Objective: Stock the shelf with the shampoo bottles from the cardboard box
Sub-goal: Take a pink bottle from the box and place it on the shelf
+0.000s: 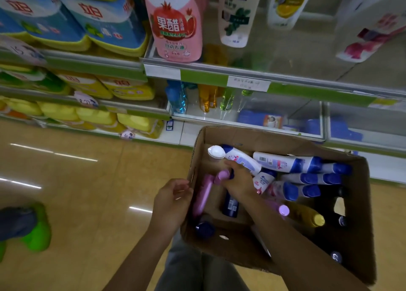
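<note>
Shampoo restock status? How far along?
Early. A few bottles stand on the shelf, with much bare space. In hand: right hand reaches into the cardboard box, grip closing on a pink-capped bottle; left hand empty at the rim. Left: many bottles still boxed.

The open cardboard box [360,213] sits on the floor before the shelf [241,81]. Inside lie white shampoo bottles [285,163] with blue caps, jumbled on their sides, beside pink bottles [202,194] and a dark blue one [229,205].

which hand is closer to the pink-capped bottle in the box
Right. The right hand is on the pink-capped bottle, gripping it; the left hand hovers outside the cardboard box.
</note>
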Demonstrator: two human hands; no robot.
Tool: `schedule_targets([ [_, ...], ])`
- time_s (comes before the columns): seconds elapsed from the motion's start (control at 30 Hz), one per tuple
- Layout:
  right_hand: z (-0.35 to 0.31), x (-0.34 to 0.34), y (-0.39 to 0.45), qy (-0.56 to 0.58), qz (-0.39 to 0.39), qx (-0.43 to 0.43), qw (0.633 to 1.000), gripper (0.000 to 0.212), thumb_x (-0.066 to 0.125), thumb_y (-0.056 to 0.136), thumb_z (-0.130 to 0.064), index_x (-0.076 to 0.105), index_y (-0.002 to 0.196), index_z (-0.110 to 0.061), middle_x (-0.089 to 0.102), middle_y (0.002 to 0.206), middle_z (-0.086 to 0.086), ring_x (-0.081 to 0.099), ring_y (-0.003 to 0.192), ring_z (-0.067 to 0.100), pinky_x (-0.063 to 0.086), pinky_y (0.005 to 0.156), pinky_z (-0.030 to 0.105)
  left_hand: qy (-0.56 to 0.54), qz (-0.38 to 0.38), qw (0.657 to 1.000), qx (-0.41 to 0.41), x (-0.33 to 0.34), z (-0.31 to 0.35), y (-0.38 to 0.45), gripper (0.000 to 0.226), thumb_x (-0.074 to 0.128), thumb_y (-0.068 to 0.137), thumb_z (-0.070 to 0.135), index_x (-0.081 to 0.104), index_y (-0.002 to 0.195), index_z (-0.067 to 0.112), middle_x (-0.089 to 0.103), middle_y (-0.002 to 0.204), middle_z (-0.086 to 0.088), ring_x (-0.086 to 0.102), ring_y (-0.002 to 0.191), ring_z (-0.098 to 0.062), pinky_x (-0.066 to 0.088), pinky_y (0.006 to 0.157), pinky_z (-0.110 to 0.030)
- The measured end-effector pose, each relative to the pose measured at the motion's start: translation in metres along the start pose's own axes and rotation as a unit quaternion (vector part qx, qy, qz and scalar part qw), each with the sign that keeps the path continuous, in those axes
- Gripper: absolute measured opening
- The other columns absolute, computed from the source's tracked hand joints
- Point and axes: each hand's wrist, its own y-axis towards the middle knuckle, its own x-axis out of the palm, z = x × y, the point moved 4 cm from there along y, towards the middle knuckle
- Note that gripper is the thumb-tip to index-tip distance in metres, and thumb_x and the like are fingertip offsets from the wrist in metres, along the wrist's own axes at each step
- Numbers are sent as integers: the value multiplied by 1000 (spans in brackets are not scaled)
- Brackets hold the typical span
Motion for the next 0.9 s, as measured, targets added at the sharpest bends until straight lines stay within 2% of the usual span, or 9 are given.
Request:
schedule_targets([
  [0.13,11,13,20,-48,-36,-8,998,51,60,91,-5,50,138,-21,52,139,6,48,128,23,35,103,26,-13,-7,1000,-4,2,-1,9,13,62,86,9,66,98,16,69,91,5,65,89,-9,50,79,-23],
  [0.33,29,34,46,-145,-91,-28,985,39,56,90,-9,57,128,-19,56,133,4,51,125,24,40,108,36,4,-21,1000,4,7,-3,20,16,61,88,11,66,102,16,67,94,10,62,90,-1,47,73,-13],
  [0.47,33,37,49,-179,-110,-29,977,28,54,93,-11,60,118,-20,59,126,4,54,119,22,42,106,36,15,-23,1000,14,8,-3,25,16,61,87,11,66,101,16,68,94,9,62,89,0,46,73,-12],
  [0.53,33,33,49,-180,-106,-29,977,28,54,93,-12,60,120,-20,58,127,5,54,119,24,42,105,36,17,-26,999,14,8,-3,26,15,61,87,11,66,101,16,68,95,9,63,89,0,46,73,-12],
  [0.63,33,23,46,-155,-101,-16,983,32,64,88,-14,63,120,-18,61,122,6,57,113,25,46,96,35,11,-31,999,6,9,-4,26,15,62,87,11,66,100,16,68,94,8,64,90,-4,47,74,-14],
  [0.73,26,8,38,-106,-104,-7,989,27,73,81,-18,68,108,-14,66,109,5,61,104,24,49,91,35,16,-41,999,4,10,0,22,15,61,88,11,65,100,18,67,94,10,63,92,-4,47,74,-14],
  [0.83,12,-17,25,-44,-89,-33,994,33,81,76,-29,72,104,-15,69,100,-1,60,93,15,46,80,21,18,-52,998,10,10,9,13,15,60,88,10,65,99,20,66,94,9,60,90,0,43,68,-9],
  [0.9,-4,-37,13,-15,-93,-50,994,22,80,78,-26,73,93,-13,69,87,1,60,82,13,43,71,17,12,-59,998,15,10,18,6,15,59,89,11,65,100,20,65,96,8,60,90,-1,43,68,-11],
])
